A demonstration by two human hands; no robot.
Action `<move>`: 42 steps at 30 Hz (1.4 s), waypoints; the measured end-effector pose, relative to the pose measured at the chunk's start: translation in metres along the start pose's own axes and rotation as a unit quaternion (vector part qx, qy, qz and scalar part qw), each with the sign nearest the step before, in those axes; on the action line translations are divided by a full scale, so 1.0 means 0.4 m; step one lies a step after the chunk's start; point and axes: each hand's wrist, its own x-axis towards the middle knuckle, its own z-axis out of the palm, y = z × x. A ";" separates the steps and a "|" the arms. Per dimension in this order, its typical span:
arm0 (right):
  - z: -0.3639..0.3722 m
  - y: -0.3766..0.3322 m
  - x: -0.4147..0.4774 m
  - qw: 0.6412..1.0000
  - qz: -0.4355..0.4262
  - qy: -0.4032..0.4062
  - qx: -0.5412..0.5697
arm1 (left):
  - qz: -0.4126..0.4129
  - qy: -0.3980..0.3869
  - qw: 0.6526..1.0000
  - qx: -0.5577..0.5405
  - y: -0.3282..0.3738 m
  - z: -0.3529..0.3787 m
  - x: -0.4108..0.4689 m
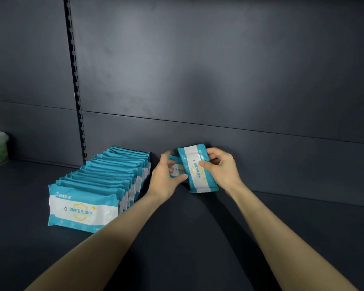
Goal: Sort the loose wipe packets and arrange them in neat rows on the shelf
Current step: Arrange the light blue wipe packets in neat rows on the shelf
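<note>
Two packets are held mid-frame: upright packet [198, 172] is gripped by right hand [221, 169], rear packet [177, 170] by left hand [166, 181]; standing row [105, 185] could be toppled if brushed.

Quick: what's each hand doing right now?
Left hand: holds the rear packet between thumb and fingers.
Right hand: grips the front packet.

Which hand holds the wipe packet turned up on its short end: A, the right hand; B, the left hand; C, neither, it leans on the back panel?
A: the right hand pinches the upended wipe packet, while the left hand holds a second packet beside it.
</note>
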 end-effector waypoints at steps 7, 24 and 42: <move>0.012 -0.019 0.009 0.997 0.011 -0.075 -0.033 | -0.031 -0.009 0.995 -0.096 0.009 -0.016 0.001; 0.050 0.060 -0.006 0.946 -0.081 -0.026 -0.314 | -0.094 0.014 0.976 0.195 -0.039 0.004 0.001; 0.058 0.063 -0.012 0.883 -0.155 -0.028 -0.442 | -0.104 0.013 0.964 0.243 -0.035 -0.001 0.015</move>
